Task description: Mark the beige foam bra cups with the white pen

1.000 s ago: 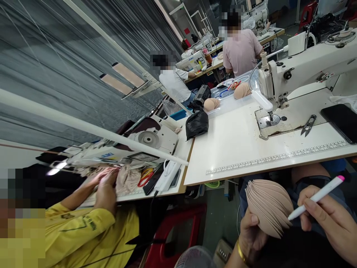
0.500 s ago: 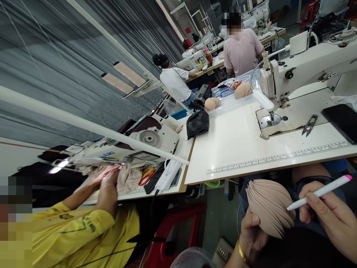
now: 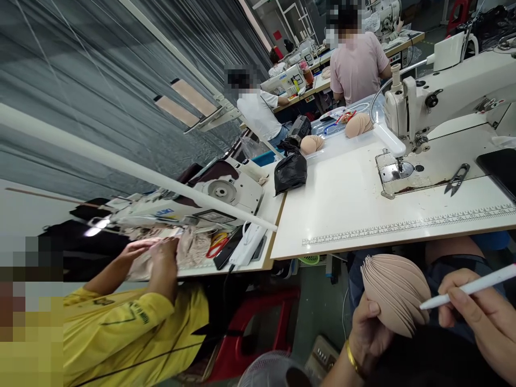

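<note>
In the lower right of the head view, my left hand (image 3: 368,328) is closed around a stack of beige bra cups (image 3: 397,293), nested one in another with their edges fanned out. Its thumb presses on the near side of the stack. My right hand (image 3: 478,312) grips a slim white marker pen (image 3: 479,284), whose tip points left at the right edge of the cups. Tip and cups look very close; whether they touch I cannot tell. Both hands are below the front edge of the sewing table (image 3: 334,207), over my lap.
A sewing machine (image 3: 435,102) stands on the table with thread snips (image 3: 457,179) and a black phone (image 3: 500,169) nearby. A black bag (image 3: 290,172) and more cups (image 3: 358,125) lie toward the back. At left, a co-worker in yellow (image 3: 133,328) sews at another machine.
The whole view has shifted slightly, so the table and machine sit a bit higher and further right. Both hands keep their grip on the bra cups and the marker pen.
</note>
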Motion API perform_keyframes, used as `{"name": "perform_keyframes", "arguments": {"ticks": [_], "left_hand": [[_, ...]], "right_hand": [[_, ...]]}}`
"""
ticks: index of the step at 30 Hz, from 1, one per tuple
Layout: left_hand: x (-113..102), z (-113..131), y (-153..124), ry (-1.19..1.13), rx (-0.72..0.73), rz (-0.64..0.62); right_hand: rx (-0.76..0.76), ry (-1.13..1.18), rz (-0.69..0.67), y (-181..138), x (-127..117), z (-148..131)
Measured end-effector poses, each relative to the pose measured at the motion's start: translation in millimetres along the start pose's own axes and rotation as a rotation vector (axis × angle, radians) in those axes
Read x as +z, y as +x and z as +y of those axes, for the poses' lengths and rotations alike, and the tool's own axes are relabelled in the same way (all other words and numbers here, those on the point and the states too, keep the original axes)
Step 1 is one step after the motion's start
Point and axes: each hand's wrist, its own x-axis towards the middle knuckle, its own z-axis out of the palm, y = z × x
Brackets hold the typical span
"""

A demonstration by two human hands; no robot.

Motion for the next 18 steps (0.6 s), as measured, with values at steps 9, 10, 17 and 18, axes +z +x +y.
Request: {"name": "perform_keyframes", "arguments": {"ticks": [9, 10, 17, 18], "left_hand": [[7.6, 1.5, -0.7, -0.05, -0.004, -0.033], [6.7, 1.3, -1.0, -0.06, -0.007, -0.025], [4.0, -2.5, -1.3, -0.064, -0.002, 0.005], [4.9, -2.3, -1.2, -0.064, -0.009, 0.006]], "right_hand": [[0.036, 0.091, -0.027, 1.9, -0.3, -2.3], [0.055, 0.098, 0.004, 1.3, 0.7, -4.4], [-0.143, -0.091, -0.032, -4.5, -5.3, 12.5], [-0.182, -0.114, -0.053, -4.7, -6.8, 16.0]]}}
